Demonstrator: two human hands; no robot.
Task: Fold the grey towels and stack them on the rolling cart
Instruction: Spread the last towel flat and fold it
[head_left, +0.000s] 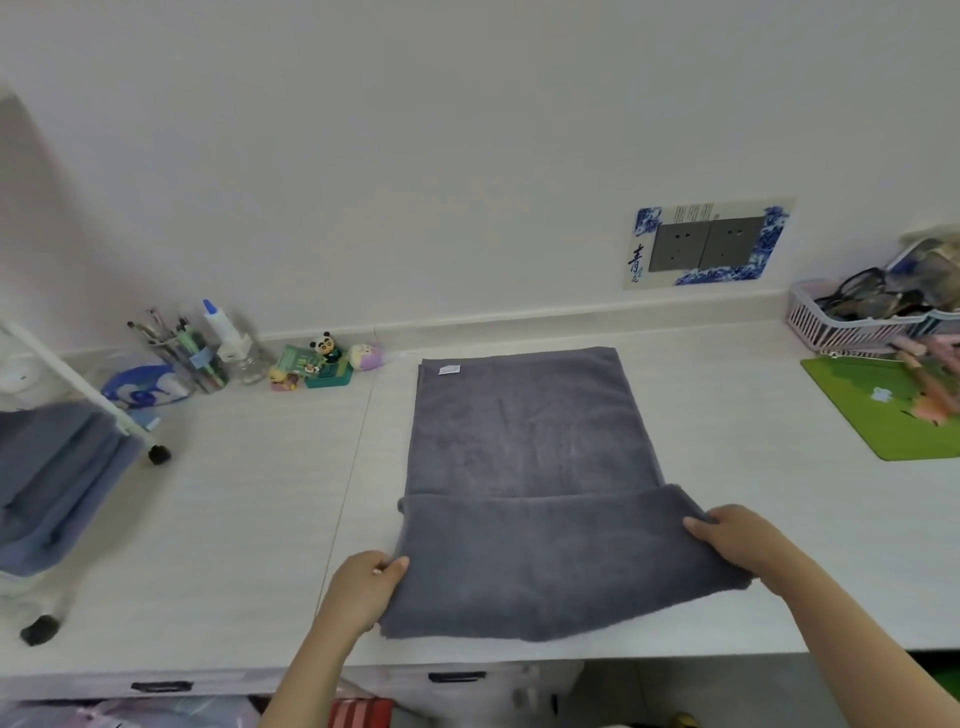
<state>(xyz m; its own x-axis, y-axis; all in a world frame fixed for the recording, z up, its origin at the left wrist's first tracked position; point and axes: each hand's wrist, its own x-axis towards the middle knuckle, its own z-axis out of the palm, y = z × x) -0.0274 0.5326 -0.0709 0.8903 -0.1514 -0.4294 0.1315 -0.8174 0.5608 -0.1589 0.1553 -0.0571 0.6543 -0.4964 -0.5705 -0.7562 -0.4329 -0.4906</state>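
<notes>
Head view: grey towel (524, 436) lies flat on desk (234, 519), centre, near part folded over toward far side. Left hand (363, 587) pinches folded flap at near-left corner, right hand (737, 538) pinches its right edge; both closed on cloth. Cart (78, 384) at far left holds folded towels (52, 478) already. Risk, my judgement: if hands move unevenly, flap lands skewed and edges do not meet. Soft cloth may slip from pinch, or bottom layer drags and wrinkles.

home desk nook, bedroom/study type

white desk (234, 519) against wall, pen cup (195, 358), panda figurine (327, 347), decorated wall socket (706, 244), laundry-clip basket (852, 327), drawers (161, 686) below.
</notes>
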